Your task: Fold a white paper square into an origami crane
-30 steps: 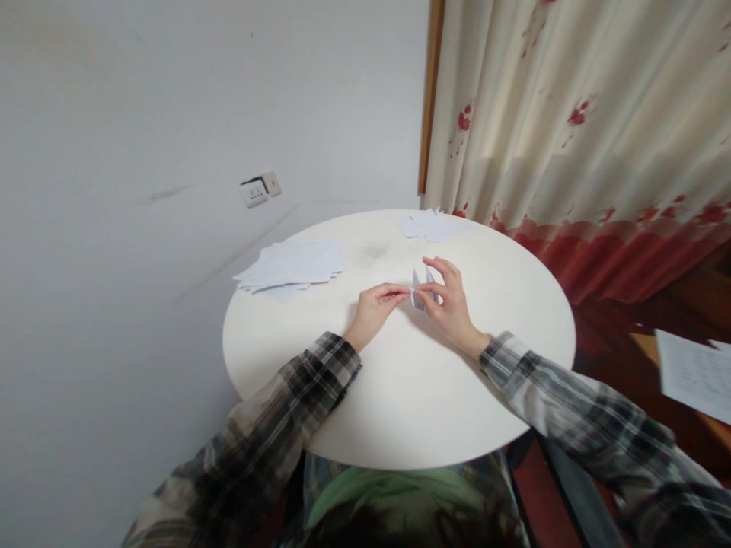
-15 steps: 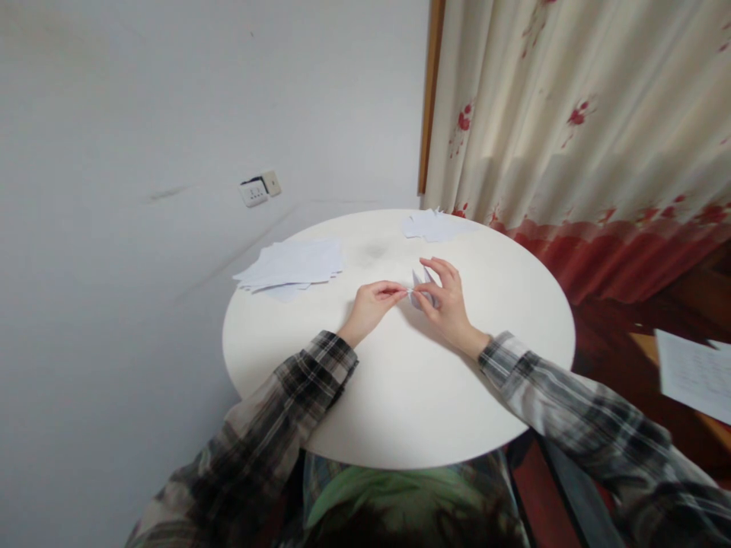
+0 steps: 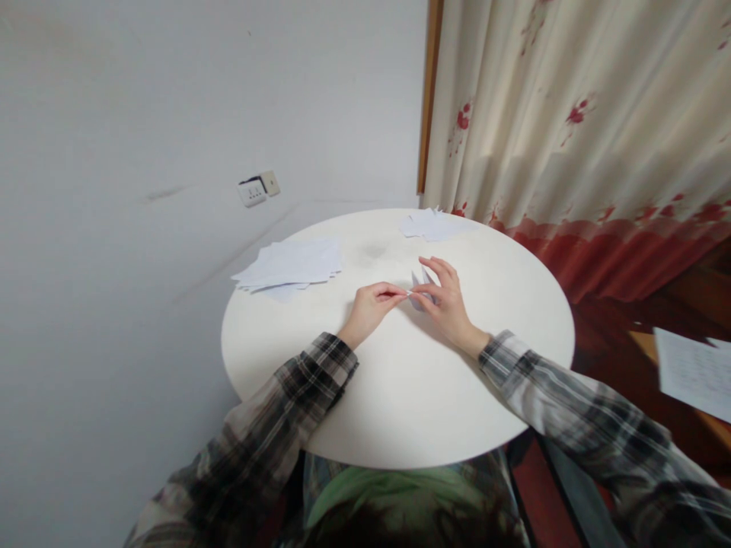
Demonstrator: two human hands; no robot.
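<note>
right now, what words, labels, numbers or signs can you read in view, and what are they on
None can be read.
Printed sheet at far right: faint lines of marks, too blurred to read.
Folded white paper in the hands, loose paper stack, wall socket: no legible text.

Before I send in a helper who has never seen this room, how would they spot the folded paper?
Find the round white table, then the left hand and right hand over its middle. At their fingertips is the small folded paper. Unlike the left pile and far papers, which lie on the tabletop, it is held, pointed flaps sticking up.
</note>
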